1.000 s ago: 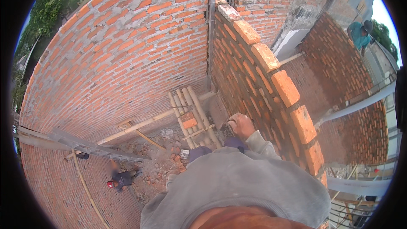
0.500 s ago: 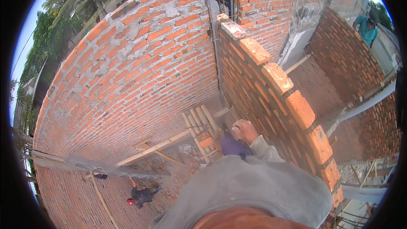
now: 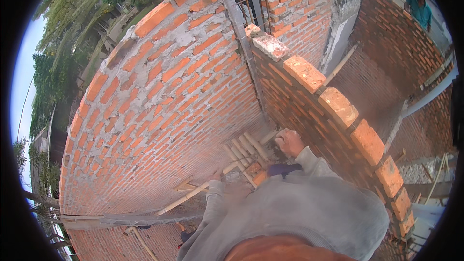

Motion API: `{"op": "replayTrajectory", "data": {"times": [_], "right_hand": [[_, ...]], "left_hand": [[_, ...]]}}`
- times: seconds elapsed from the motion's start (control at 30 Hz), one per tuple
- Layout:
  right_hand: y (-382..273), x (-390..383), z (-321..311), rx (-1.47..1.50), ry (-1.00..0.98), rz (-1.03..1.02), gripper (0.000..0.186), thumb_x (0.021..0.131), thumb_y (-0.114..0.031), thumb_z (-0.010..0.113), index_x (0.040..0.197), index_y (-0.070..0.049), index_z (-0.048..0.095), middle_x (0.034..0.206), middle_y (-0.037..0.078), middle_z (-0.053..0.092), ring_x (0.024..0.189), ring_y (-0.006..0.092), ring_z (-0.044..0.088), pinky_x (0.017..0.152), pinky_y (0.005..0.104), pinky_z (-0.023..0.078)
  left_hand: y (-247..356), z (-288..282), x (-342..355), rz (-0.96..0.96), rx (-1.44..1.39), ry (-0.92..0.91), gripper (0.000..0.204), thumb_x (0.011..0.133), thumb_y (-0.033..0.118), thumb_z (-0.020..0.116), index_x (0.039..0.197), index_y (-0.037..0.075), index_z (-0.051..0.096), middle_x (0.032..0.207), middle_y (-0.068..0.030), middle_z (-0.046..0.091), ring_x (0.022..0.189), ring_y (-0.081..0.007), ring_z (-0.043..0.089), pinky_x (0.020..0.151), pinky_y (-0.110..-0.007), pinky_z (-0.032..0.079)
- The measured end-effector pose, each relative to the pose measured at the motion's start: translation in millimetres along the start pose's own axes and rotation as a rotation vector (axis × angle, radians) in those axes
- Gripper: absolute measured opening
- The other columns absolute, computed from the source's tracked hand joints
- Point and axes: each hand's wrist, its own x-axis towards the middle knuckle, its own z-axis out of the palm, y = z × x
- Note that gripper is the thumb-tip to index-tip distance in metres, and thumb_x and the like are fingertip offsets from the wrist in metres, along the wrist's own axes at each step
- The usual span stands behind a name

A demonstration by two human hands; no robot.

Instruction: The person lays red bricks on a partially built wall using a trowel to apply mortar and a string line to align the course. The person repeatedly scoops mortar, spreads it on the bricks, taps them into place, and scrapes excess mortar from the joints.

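Observation:
My right hand [image 3: 289,142] is curled closed beside the dark, damp-looking face of a brick wall [image 3: 309,121]. Whatever its fingers hold, if anything, is hidden. Lower left, my left hand [image 3: 216,177] is small and blurred over a bamboo pole [image 3: 186,199], and its fingers do not show clearly. Between my arms and below lies a scaffold platform of bamboo poles [image 3: 247,147] with an orange brick [image 3: 259,178] on it. Along the top of the wall on my right runs a row of spaced bricks [image 3: 338,106].
A tall mortared brick wall [image 3: 159,96] rises on the left, meeting the right wall at a concrete column [image 3: 249,67] with bare rebar [image 3: 246,0] behind. A person in a teal shirt [image 3: 420,12] stands beyond a far wall. Below left, another person [image 3: 186,234] is partly hidden.
My left arm has swung out leftward, away from the right hand. My right hand stays closed near the wall. The view has shifted, and the person below is now mostly covered.

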Motion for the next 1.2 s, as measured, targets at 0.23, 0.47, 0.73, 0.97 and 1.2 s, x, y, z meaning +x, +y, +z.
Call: {"op": "replayTrajectory", "data": {"times": [0.23, 0.47, 0.73, 0.97, 1.2], "right_hand": [[-42, 74, -33, -0.022, 0.135, -0.12, 0.023, 0.096, -0.019, 0.063, 0.101, 0.0, 0.075, 0.106, 0.022, 0.069, 0.103, 0.0445, 0.067, 0.09, 0.0537, 0.052], [-65, 73, -37, 0.05, 0.113, -0.007, 0.024, 0.096, -0.018, 0.063, 0.102, 0.0, 0.076, 0.108, 0.024, 0.07, 0.105, 0.0448, 0.067, 0.092, 0.0522, 0.053], [-58, 60, -27, 0.079, 0.144, 0.118, 0.026, 0.093, -0.022, 0.064, 0.102, -0.002, 0.078, 0.109, 0.024, 0.072, 0.103, 0.0455, 0.069, 0.094, 0.0525, 0.054], [-53, 54, -52, -0.063, 0.372, 0.228, 0.022, 0.092, -0.02, 0.068, 0.098, -0.001, 0.077, 0.101, 0.023, 0.073, 0.097, 0.0432, 0.07, 0.087, 0.0509, 0.055], [-62, 60, -44, -0.058, 0.442, 0.261, 0.017, 0.091, -0.014, 0.07, 0.097, 0.002, 0.075, 0.097, 0.022, 0.074, 0.092, 0.0413, 0.071, 0.081, 0.047, 0.055]], "left_hand": [[288, 74, 99, 1.063, 0.408, 0.37, 0.041, 0.091, 0.009, 0.076, 0.131, 0.001, 0.071, 0.128, -0.0208, 0.071, 0.114, -0.0341, 0.07, 0.099, -0.046, 0.056], [344, 147, 47, 0.929, 0.223, -0.066, 0.034, 0.093, 0.012, 0.078, 0.124, 0.0, 0.076, 0.1, -0.0087, 0.079, 0.085, -0.0149, 0.073, 0.081, -0.032, 0.06], [394, 279, 40, 0.923, 0.077, -0.316, 0.048, 0.082, 0.015, 0.09, 0.124, -0.004, 0.075, 0.101, -0.011, 0.078, 0.089, -0.0179, 0.074, 0.082, -0.033, 0.061], [472, 406, 84, 0.985, 0.168, -0.072, 0.061, 0.075, 0.034, 0.094, 0.122, 0.0, 0.076, 0.108, -0.0154, 0.079, 0.103, -0.0339, 0.074, 0.095, -0.046, 0.057], [461, 430, 111, 1.121, 0.153, -0.086, 0.036, 0.077, 0.026, 0.09, 0.106, 0.006, 0.079, 0.104, -0.0147, 0.078, 0.097, -0.0383, 0.073, 0.09, -0.05, 0.055]]}}
